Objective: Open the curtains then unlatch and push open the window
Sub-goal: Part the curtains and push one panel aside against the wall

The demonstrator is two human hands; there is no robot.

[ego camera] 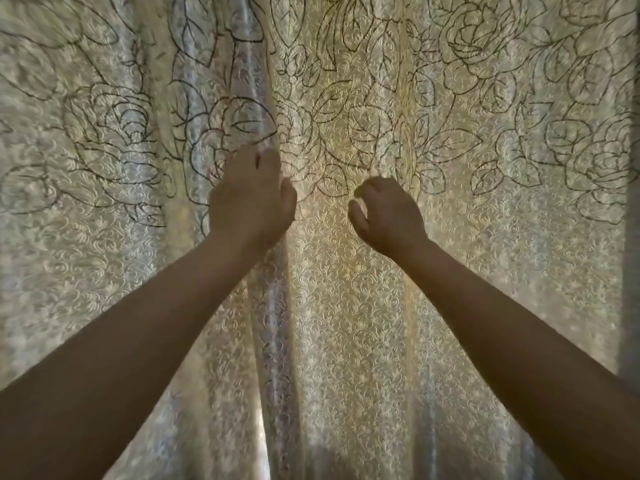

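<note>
Cream brocade, embossed with small scrolls and outlined roses, is filling the view: the left curtain panel (104, 174) is hanging in soft folds, and the left hand (251, 199) is curling its fingers into the centre seam, apparently gripping that edge. The right hand (388, 216) is hovering half-curled and empty before the right curtain panel (502, 209). Judged step: parting is just starting; next, each hand needs an edge to draw outward, the window being hidden behind.
</note>
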